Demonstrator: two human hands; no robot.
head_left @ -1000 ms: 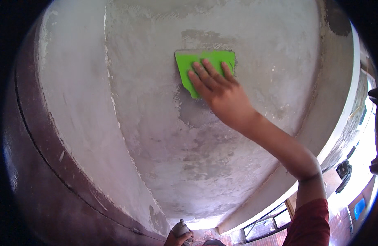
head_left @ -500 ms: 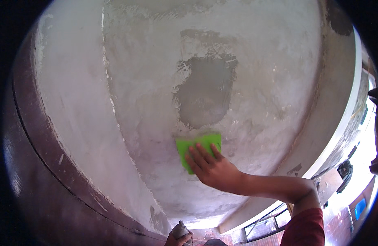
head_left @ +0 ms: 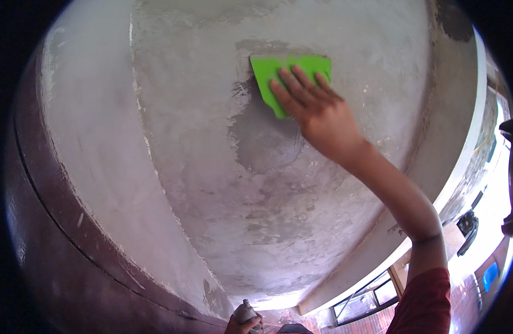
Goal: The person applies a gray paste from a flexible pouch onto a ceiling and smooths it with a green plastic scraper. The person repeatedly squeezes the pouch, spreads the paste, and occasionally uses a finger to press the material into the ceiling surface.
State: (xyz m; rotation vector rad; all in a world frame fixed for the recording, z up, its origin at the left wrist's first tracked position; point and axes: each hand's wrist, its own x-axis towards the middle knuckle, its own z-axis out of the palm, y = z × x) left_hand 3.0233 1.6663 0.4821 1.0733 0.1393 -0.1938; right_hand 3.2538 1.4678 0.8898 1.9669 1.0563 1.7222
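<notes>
Green plate (head_left: 267, 72): thin, matt and smooth, plastic in appearance. Grey plastered surface (head_left: 206, 133): matt and mottled, with a darker, smoother patch (head_left: 265, 142) ragged at its margin. Left: crusted, flaking seam (head_left: 147, 143); beyond it, red-brown panel (head_left: 95, 267), smooth and glossy. Near right: sleeve (head_left: 426, 300) of dull red cloth. Near: matt grey object (head_left: 245, 313), material indeterminable.

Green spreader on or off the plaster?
On, apparently: the green spreader, under the right hand, meets the plaster along its upper edge.
</notes>
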